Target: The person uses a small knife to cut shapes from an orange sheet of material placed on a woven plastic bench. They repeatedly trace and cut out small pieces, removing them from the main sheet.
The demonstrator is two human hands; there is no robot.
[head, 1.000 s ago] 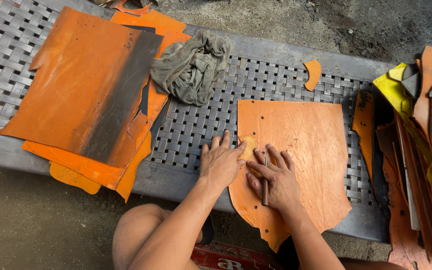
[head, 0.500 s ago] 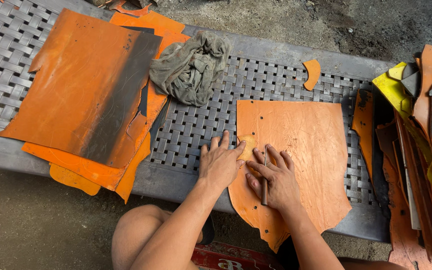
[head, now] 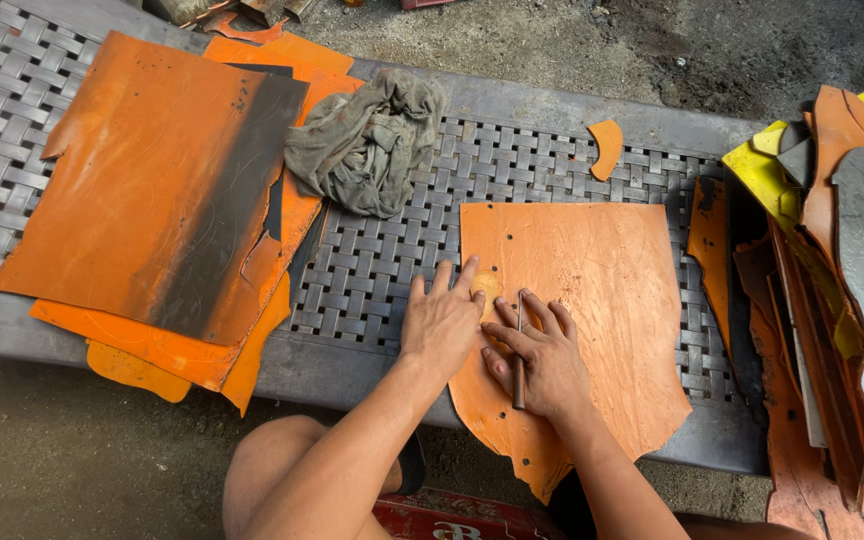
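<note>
- We find a large orange leather sheet (head: 592,300) lying flat on the grey woven desk (head: 392,270), right of centre in the frame, with its lower edge overhanging the near rim of the desk.
- We see the left hand (head: 442,325) pressed palm-down at the sheet's left edge, fingers spread and flat; its grip is apart and clamped on nothing, the fingertips resting beside a small pale template (head: 487,288) that lies on the sheet.
- We see the right hand (head: 542,355) resting on the sheet just beside the left hand, its grip together around a slim dark tool (head: 519,372), which points up the frame towards the pale template.
- We cannot tell whether the tool's tip touches the leather.
- We note small round holes along the sheet's left and lower edges.
- At upper left of the frame we record a stack of orange sheets (head: 152,200), the top one carrying a dark band, well apart from both hands.
- A crumpled grey-green rag (head: 367,145) lies on the desk at upper centre, touching the stack.
- A small orange scrap (head: 607,148) lies above the large sheet.
- At the right edge of the frame we log a pile of offcuts (head: 822,300), orange, yellow and grey.
</note>
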